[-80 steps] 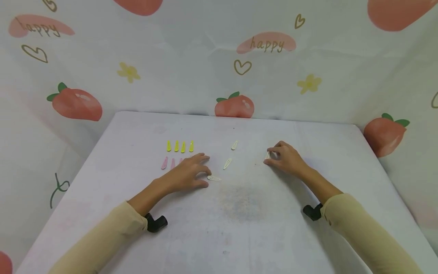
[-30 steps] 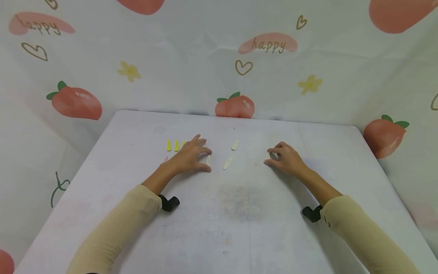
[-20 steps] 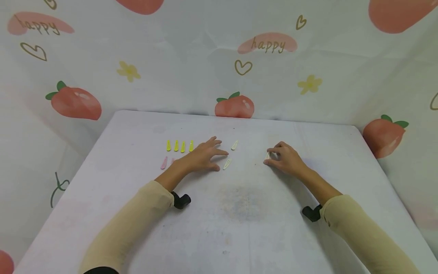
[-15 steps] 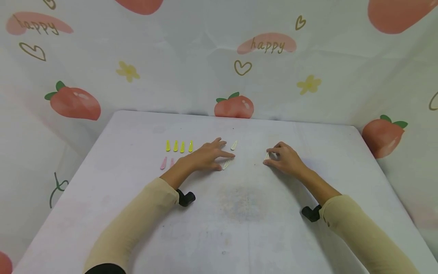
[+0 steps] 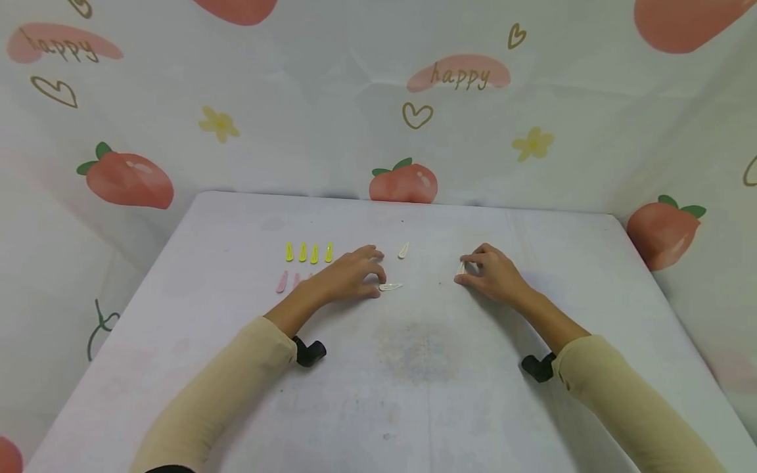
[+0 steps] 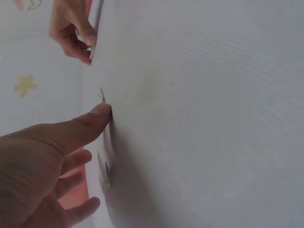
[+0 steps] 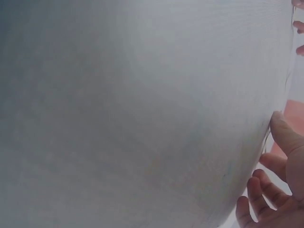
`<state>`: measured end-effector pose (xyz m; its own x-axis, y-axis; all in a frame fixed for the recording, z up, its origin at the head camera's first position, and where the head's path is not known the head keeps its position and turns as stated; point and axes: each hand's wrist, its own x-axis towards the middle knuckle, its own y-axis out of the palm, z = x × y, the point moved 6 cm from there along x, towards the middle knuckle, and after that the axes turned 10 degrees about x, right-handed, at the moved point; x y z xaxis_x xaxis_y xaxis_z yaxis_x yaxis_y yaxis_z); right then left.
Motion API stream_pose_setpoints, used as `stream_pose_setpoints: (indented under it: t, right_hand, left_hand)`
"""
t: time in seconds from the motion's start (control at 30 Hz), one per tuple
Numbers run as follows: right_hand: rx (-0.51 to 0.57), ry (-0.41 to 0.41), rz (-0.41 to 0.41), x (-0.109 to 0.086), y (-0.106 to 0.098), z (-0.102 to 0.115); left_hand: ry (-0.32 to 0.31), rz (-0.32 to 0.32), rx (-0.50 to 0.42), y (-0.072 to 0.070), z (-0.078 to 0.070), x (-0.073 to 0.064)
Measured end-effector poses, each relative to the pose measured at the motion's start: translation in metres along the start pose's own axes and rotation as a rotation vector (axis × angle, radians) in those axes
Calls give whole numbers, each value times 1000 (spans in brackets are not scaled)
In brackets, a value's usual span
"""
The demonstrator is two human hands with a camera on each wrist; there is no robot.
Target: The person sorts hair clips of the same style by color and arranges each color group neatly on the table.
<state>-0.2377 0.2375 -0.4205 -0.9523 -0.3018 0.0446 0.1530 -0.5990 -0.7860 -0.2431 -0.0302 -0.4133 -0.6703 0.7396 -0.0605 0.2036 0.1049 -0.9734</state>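
Note:
My left hand (image 5: 349, 274) pinches one end of a white snap hair clip (image 5: 391, 287), which lies sideways, its other end pointing right. In the left wrist view, my thumb (image 6: 83, 127) meets this clip, and another clip (image 6: 108, 175) lies on the cloth beyond the fingers. My right hand (image 5: 497, 272) stands on the table, holding a white hair clip (image 5: 461, 267) between thumb and forefinger. In the right wrist view that clip is a thin line beside the thumb (image 7: 285, 135). One more white hair clip (image 5: 403, 250) lies behind, between both hands.
Several yellow hair clips (image 5: 303, 252) form a row at the back left. Below them lie several pink ones (image 5: 282, 282), partly hidden by my left hand. White cloth covers the table (image 5: 390, 394), and a printed curtain (image 5: 325, 85) rises behind it.
My left hand let go of a white clip left standing beside the pink row, now hidden behind it. It then reached right and pinched another, turning it sideways. The right hand stayed put.

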Motion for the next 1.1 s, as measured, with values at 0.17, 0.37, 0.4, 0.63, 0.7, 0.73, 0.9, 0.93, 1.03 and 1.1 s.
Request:
stream_pose_setpoints:
  t: [0.17, 0.37, 0.4, 0.63, 0.7, 0.73, 0.9, 0.93, 1.03, 1.1]
  right_hand:
    - [5, -3, -4, 0, -1, 1]
    - [3, 4, 3, 0, 0, 1]
    - [3, 5, 4, 0, 0, 1]
    - [2, -2, -4, -1, -1, 2]
    - [2, -7, -6, -1, -1, 3]
    - [2, -10, -7, 0, -1, 4]
    - [-2, -11, -10, -1, -1, 4]
    - [-2, -11, -10, -1, -2, 4]
    - [-1, -7, -9, -1, -2, 3]
    - [3, -8, -6, -1, -1, 3]
  left_hand:
    - [-1, -12, -46, 2, 0, 1]
    - [16, 22, -65, -1, -4, 14]
    - [16, 37, -57, -1, -5, 16]
    - [-28, 110, -48, 0, -5, 26]
    - [-36, 105, -54, 1, -5, 25]
    - [-41, 102, -53, 1, -5, 25]
    - [-80, 66, -3, 3, -3, 22]
    - [-89, 58, 0, 3, -3, 21]
    - [-99, 29, 4, 4, -3, 20]
    - [-101, 14, 0, 4, -4, 19]
